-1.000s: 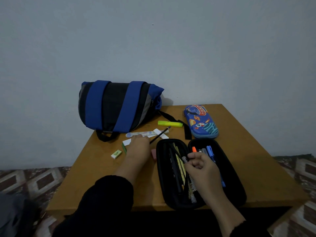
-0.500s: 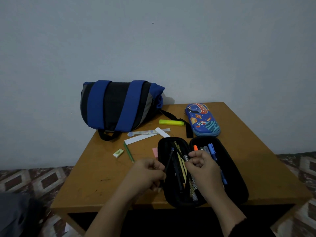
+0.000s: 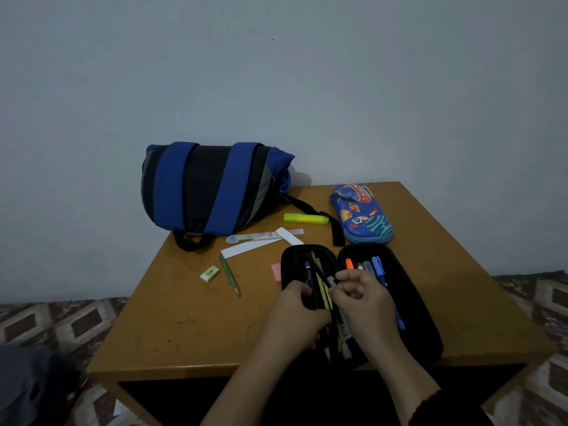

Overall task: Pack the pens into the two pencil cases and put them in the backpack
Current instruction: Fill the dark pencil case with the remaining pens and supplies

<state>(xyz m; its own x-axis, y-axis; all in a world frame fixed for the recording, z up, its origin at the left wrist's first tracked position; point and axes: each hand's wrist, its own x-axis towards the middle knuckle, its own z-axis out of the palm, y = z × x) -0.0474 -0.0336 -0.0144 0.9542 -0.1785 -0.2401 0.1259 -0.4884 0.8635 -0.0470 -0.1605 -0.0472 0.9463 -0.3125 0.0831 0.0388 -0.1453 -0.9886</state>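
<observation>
1. Open black case (image 3: 408, 290) lies at table (image 3: 190, 327) front edge; left hand (image 3: 296, 312) pinches a dark pen (image 3: 308, 276) into its left half.
2. Right hand (image 3: 361, 298) fingers are curled at the pen loops (cannot tell what they hold).
3. Pens are probably light, stiff, a bit slick; best held mid-barrel.
4. Blue case (image 3: 362, 215) is zipped, near backpack (image 3: 212, 187).
5. No readable writing; green pencil (image 3: 229, 273) and highlighter (image 3: 305, 218) are loose.

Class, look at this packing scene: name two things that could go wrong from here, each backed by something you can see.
1. The open black pencil case overhangs the table's near edge; pressing pens in could tip it off.
2. The green pencil, white eraser and yellow highlighter lie loose on the table, away from both hands, so they may get left unpacked.
</observation>
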